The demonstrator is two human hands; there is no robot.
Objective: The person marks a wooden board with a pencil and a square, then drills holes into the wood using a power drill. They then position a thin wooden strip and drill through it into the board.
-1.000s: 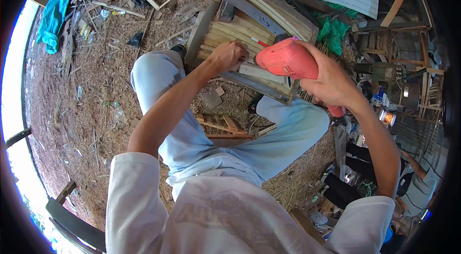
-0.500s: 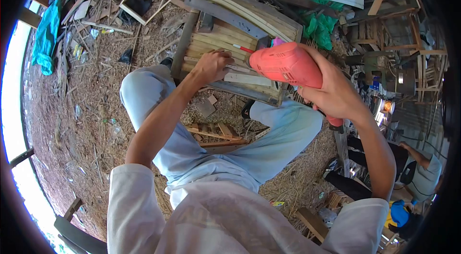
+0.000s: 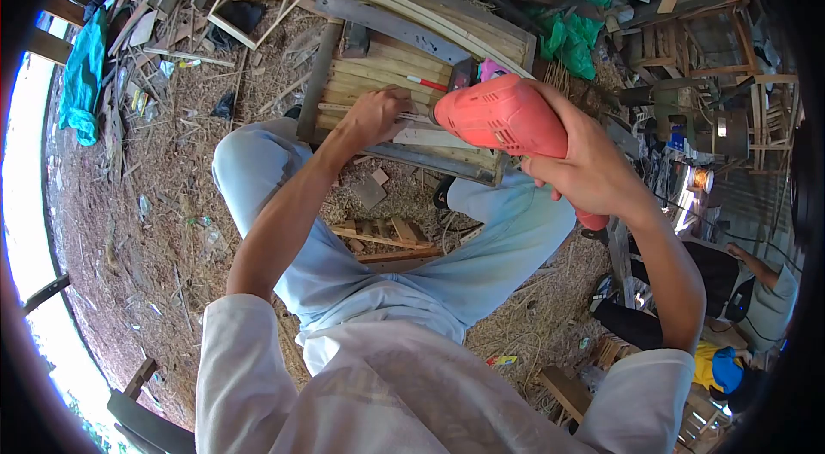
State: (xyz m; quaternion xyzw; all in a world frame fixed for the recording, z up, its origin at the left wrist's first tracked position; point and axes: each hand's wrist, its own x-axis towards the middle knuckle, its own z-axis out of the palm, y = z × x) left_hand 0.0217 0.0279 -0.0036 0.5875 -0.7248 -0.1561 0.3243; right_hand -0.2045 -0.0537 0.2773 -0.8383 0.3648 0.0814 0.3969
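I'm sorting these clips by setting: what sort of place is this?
Most likely an open-air woodworking or furniture-making yard. The right hand holds a red power drill over a slatted wooden panel, wood offcuts litter the ground, and unfinished wooden frames stand at the right.

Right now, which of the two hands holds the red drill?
The right hand grips the red drill by its handle; the left hand only rests on the slatted wooden frame.

The drill (image 3: 503, 115) is hanging over the slatted panel's (image 3: 378, 67) near edge. The left hand (image 3: 374, 115) is resting just left of it (marker (image 3: 427, 83) behind).
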